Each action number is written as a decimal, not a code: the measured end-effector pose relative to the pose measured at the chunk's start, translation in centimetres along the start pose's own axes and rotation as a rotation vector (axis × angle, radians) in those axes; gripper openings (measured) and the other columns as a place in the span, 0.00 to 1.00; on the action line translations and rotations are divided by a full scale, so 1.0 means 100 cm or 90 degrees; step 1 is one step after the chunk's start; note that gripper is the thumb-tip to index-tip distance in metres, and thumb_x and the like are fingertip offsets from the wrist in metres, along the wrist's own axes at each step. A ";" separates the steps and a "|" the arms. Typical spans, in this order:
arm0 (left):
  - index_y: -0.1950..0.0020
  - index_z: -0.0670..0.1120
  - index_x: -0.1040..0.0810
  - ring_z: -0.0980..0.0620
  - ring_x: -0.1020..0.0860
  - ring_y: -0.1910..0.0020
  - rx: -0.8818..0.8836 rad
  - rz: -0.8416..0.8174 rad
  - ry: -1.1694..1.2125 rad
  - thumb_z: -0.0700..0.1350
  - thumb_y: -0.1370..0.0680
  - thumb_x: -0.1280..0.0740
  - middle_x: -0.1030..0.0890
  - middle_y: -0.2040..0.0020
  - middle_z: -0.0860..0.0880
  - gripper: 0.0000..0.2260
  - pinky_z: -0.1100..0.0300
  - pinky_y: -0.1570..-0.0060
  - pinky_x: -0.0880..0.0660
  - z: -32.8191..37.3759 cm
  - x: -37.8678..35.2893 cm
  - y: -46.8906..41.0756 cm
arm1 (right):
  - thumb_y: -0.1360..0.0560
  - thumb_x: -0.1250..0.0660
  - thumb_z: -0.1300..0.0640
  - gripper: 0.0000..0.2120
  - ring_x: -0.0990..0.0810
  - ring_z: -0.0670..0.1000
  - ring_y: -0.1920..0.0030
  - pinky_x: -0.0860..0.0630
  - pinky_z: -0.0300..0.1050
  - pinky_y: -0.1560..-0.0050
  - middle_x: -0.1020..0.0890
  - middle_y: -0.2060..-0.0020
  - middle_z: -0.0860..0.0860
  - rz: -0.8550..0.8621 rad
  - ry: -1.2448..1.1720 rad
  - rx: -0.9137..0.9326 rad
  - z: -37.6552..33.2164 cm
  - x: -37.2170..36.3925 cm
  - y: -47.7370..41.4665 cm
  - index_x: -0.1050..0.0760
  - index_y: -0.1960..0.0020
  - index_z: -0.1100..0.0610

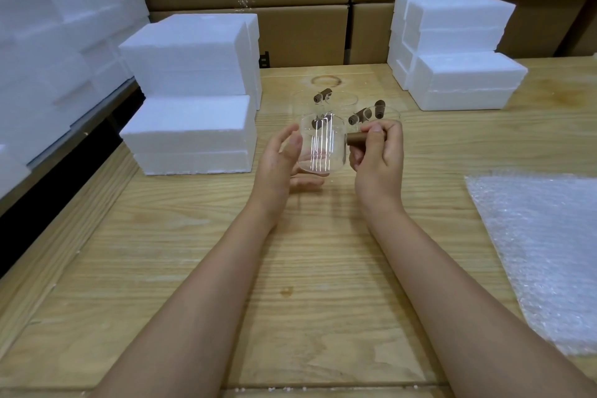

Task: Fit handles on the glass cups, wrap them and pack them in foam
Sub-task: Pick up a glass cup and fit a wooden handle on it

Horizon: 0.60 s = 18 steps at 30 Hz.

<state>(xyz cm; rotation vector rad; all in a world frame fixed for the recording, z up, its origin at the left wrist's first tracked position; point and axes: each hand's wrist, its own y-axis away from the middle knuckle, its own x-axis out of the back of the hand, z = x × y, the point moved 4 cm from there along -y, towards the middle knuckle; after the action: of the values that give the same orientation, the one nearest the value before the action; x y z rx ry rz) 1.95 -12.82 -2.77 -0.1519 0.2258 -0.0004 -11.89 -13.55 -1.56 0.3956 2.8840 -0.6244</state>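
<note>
While my left hand cups the clear glass cup above the grained wooden bench, my right hand pinches its brown cylindrical handle; white foam blocks sit far left.

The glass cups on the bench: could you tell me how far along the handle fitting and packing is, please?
Early stage. Done: nothing looks wrapped. In hand: the left hand steadies a glass cup while the right hand holds a brown handle at its side. Left: the cups behind hold loose handles, the bubble wrap lies unused, and the foam blocks are stacked shut.
</note>
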 end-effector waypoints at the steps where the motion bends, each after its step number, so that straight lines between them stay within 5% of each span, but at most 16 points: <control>1: 0.38 0.48 0.28 0.45 0.16 0.58 0.018 -0.008 0.021 0.73 0.48 0.26 0.19 0.45 0.40 0.47 0.54 0.64 0.18 -0.001 -0.001 -0.001 | 0.22 0.48 0.53 0.06 0.29 0.44 0.66 0.31 0.33 0.64 0.27 0.63 0.49 -0.009 0.004 0.005 0.000 -0.001 0.000 0.34 0.56 0.49; 4: 0.46 0.47 0.25 0.46 0.16 0.62 0.032 -0.033 0.043 0.62 0.41 0.24 0.15 0.57 0.45 0.31 0.55 0.64 0.19 -0.004 -0.002 -0.002 | 0.23 0.47 0.51 0.06 0.29 0.42 0.67 0.31 0.35 0.63 0.26 0.63 0.48 -0.048 0.023 0.016 0.002 -0.004 0.003 0.34 0.56 0.49; 8: 0.47 0.47 0.23 0.46 0.17 0.62 0.017 -0.025 0.032 0.51 0.30 0.30 0.15 0.59 0.46 0.14 0.57 0.62 0.19 -0.004 0.002 -0.004 | 0.23 0.46 0.50 0.05 0.28 0.40 0.67 0.30 0.41 0.60 0.24 0.64 0.47 -0.061 0.042 0.029 0.003 -0.005 0.003 0.34 0.55 0.49; 12: 0.47 0.49 0.22 0.46 0.16 0.61 0.009 -0.038 0.017 0.50 0.28 0.32 0.15 0.57 0.46 0.12 0.58 0.62 0.20 -0.004 0.002 -0.004 | 0.23 0.45 0.50 0.05 0.27 0.46 0.65 0.30 0.47 0.59 0.24 0.64 0.49 -0.047 0.060 0.024 0.003 -0.004 0.002 0.33 0.56 0.48; 18: 0.42 0.49 0.23 0.46 0.17 0.59 0.014 -0.054 0.037 0.48 0.28 0.31 0.16 0.52 0.43 0.15 0.59 0.60 0.20 -0.003 0.003 -0.004 | 0.24 0.44 0.51 0.05 0.31 0.46 0.69 0.34 0.44 0.63 0.27 0.67 0.50 -0.045 0.035 0.013 0.002 -0.004 0.001 0.32 0.57 0.50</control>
<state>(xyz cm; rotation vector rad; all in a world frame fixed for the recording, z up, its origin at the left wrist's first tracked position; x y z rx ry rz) 2.23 -13.22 -3.07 -0.1390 0.2772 -0.0915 -11.41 -13.59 -1.67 0.3204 2.9580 -0.6651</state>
